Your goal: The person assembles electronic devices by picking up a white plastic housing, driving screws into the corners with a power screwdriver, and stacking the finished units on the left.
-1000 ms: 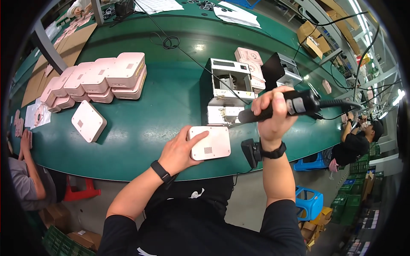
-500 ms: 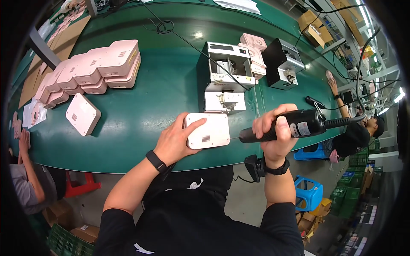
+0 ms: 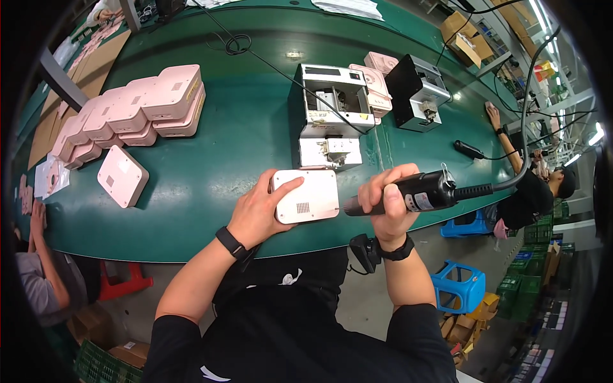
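My left hand point(image 3: 257, 209) is wrapped round the left side of a pale pink plastic housing point(image 3: 317, 193), its thumb and fingers gripping the edges. The housing lies on the bench with its vented face up and screw holes at the corners. My right hand point(image 3: 391, 199) is closed round a black corded electric screwdriver point(image 3: 433, 191), held nearly level. Its bit points left and reaches the housing's lower right corner; whether it sits in the screw hole I cannot tell. Just beyond the housing stands a metal screw feeder point(image 3: 311, 155).
Stacked pink housings point(image 3: 171, 92) stand at the left, with a single housing point(image 3: 121, 177) nearer. Behind the feeder are more pink parts point(image 3: 373, 86) and a second feeder point(image 3: 418, 115). Another black screwdriver point(image 3: 469, 150) lies right. Co-workers sit either side; a cable point(image 3: 281, 64) hangs across.
My right hand and the screwdriver have moved left, bringing the bit up to the housing's corner. My left hand keeps its grip. The whole view has shifted slightly.
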{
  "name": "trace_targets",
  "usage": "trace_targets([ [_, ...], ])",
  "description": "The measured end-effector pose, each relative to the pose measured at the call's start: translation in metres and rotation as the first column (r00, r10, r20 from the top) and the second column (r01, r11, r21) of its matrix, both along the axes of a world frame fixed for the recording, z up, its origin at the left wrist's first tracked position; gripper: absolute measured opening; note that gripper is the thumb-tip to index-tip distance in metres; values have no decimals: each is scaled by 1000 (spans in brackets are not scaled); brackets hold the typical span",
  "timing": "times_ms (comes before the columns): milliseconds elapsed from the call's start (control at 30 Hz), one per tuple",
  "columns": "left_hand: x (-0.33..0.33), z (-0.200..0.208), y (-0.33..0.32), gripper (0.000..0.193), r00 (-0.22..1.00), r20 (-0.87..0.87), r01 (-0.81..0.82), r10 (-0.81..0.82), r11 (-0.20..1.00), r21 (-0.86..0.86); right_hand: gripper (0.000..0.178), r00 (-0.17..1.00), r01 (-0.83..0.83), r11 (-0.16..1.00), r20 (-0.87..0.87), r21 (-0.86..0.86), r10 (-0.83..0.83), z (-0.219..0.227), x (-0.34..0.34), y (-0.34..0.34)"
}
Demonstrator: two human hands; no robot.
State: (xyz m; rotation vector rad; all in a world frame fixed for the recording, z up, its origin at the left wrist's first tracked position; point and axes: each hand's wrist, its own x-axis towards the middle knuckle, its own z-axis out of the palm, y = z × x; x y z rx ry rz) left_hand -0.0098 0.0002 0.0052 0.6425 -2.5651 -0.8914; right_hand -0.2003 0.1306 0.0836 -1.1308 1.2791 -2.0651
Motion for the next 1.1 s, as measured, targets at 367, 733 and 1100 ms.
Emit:
trace_targets([
  [367,2,4,2,87,1000,16,-11,11,1000,15,15,998,42,991,-36,-125,-47,46,-21,-54],
  [733,3,0,1,85,1000,9,-1,1,999,34,15,999,-15,1000,-29,28,16,35,1,-36],
  [1100,1,2,0,83,1000,9,-12,11,999,45,34,989,-145,989,22,-15,145,24,33,-9],
])
